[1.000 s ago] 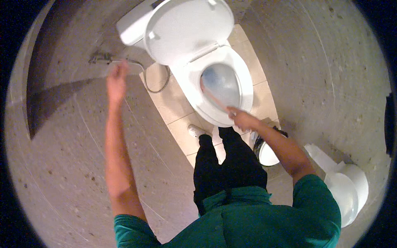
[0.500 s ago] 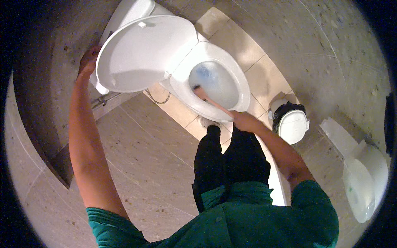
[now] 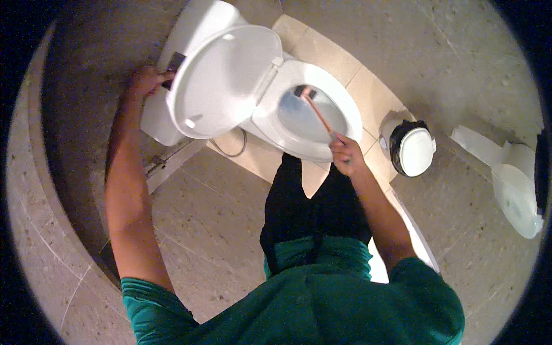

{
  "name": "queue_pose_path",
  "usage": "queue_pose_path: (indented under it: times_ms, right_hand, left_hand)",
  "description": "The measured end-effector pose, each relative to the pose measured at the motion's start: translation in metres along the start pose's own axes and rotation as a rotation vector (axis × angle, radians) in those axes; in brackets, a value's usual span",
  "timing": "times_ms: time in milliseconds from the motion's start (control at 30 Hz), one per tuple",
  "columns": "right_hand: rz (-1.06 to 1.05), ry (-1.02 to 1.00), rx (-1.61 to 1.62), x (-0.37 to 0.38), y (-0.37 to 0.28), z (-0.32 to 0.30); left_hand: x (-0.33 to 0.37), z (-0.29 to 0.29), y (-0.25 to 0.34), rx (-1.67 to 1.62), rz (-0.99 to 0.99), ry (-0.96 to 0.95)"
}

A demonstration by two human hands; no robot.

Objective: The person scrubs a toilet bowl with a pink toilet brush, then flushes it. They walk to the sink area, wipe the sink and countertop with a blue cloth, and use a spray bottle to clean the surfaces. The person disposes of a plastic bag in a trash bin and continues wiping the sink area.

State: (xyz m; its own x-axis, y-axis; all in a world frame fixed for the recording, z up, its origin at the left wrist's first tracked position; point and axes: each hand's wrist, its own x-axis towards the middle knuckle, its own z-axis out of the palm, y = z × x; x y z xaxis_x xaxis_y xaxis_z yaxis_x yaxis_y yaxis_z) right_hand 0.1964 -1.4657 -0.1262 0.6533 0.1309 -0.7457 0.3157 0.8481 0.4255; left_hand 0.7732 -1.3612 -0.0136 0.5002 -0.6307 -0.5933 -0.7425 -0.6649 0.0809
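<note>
The white toilet [image 3: 352, 118] stands ahead with its lid [image 3: 230, 86] raised against the tank [image 3: 201, 31]. My right hand [image 3: 347, 155] is closed around the lower end of a toilet brush [image 3: 319, 116]. Its thin pinkish handle reaches over the seat, and the dark head sits inside the bowl near the back, over bluish water. At the tank, my left hand [image 3: 146, 81] has a finger stretched out to a dark panel [image 3: 176, 60] on the tank's front, beside the lid's edge. That hand grips nothing I can see; its other fingers are partly hidden.
A small white bin [image 3: 415, 152] with a black liner stands on the right. A paper dispenser [image 3: 514, 192] hangs on the right wall with paper [image 3: 480, 144] trailing from it. A thin hose [image 3: 241, 150] loops beside the toilet, near a pipe fitting [image 3: 155, 165] on the left.
My right hand has raised its grip, and the brush head has shifted from the bowl's near left side to its back. My left hand has moved right, onto the tank's front panel. The view has shifted slightly.
</note>
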Motion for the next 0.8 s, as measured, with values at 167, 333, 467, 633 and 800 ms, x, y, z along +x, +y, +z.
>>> queue_pose_path:
  times_ms: [167,333,467,633,800]
  right_hand:
    - [-0.111,-0.025,-0.117,0.008,0.074,-0.011]
    - [-0.016,0.123,-0.16,-0.003,0.083,0.003]
    - [-0.341,-0.171,0.264,0.015,0.085,0.025]
    - [-0.037,0.286,-0.74,0.007,0.116,-0.007]
    - [-0.33,0.714,-1.36,-0.087,0.084,-0.061]
  left_hand:
    - [0.001,-0.006,0.019,0.125,-0.021,-0.102]
    - [0.002,-0.003,0.036,0.276,-0.023,0.066]
    - [0.004,-0.002,0.05,0.369,-0.003,0.129]
    - [0.004,-0.009,0.05,0.452,0.035,0.178]
    - [-0.003,0.006,0.015,0.362,0.032,0.295]
